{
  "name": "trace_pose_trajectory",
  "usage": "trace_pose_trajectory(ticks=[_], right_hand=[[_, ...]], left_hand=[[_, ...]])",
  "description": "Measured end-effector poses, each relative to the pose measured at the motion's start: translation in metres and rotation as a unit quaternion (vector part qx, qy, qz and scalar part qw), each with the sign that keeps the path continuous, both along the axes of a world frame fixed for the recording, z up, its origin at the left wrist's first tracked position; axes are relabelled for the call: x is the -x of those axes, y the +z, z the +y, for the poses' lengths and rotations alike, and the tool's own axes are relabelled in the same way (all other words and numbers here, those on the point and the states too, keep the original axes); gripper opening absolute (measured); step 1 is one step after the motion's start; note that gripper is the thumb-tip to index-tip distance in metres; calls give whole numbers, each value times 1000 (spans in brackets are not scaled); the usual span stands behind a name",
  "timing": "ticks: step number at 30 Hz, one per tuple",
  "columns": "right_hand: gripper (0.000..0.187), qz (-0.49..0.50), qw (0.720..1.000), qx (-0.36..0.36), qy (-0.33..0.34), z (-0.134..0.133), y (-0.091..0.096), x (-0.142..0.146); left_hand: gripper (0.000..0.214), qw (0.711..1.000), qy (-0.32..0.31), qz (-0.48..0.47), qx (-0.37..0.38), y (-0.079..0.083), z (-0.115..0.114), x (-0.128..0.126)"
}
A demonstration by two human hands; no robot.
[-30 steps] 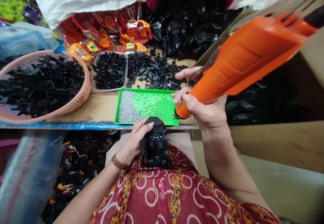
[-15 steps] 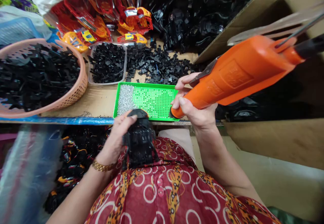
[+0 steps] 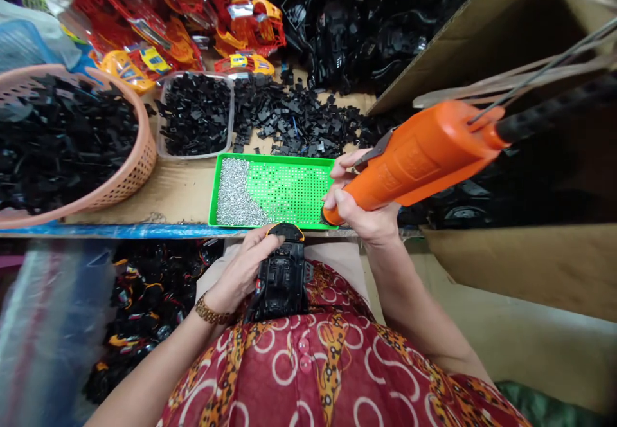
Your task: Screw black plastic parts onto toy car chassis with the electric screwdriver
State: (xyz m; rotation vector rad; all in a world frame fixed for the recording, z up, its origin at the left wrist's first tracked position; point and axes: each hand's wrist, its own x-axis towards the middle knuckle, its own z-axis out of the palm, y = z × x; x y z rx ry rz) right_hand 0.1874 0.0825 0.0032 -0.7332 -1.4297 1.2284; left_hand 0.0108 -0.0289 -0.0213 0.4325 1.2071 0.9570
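My left hand (image 3: pixel 240 272) grips a black toy car chassis (image 3: pixel 283 280), underside up, against my lap just below the table edge. My right hand (image 3: pixel 361 205) is wrapped round the front of an orange electric screwdriver (image 3: pixel 424 154), whose tip sits at the right edge of a green perforated tray (image 3: pixel 289 189). A heap of small silver screws (image 3: pixel 234 195) fills the tray's left part. The screwdriver's black cord end runs off to the upper right.
A pink basket (image 3: pixel 130 176) of black parts stands at the left. A clear tub (image 3: pixel 195 118) of black pieces and loose black pieces (image 3: pixel 299 125) lie behind the tray. Red and yellow toy shells (image 3: pixel 193 28) are piled at the back. A cardboard box (image 3: pixel 482 47) stands at the right.
The left hand lifted and tilted the chassis, then brought it back down onto the lap. The screwdriver swung lower and leftward, its tip staying at the tray's right edge.
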Motion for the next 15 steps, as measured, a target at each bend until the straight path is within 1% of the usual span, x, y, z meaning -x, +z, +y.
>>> trace_pose_trajectory(ticks=[3, 6, 10, 15], right_hand=[[41, 13, 1000, -17, 1, 2, -6, 1], [36, 11, 999, -29, 13, 3, -9, 1], [37, -3, 1000, -30, 8, 4, -9, 1], [37, 6, 1000, -29, -2, 2, -7, 2]], left_hand=[[21, 1000, -18, 17, 5, -1, -1, 0], [21, 1000, -14, 19, 8, -1, -2, 0], [19, 1000, -4, 11, 8, -2, -2, 0], [19, 1000, -3, 2, 1, -1, -2, 0]])
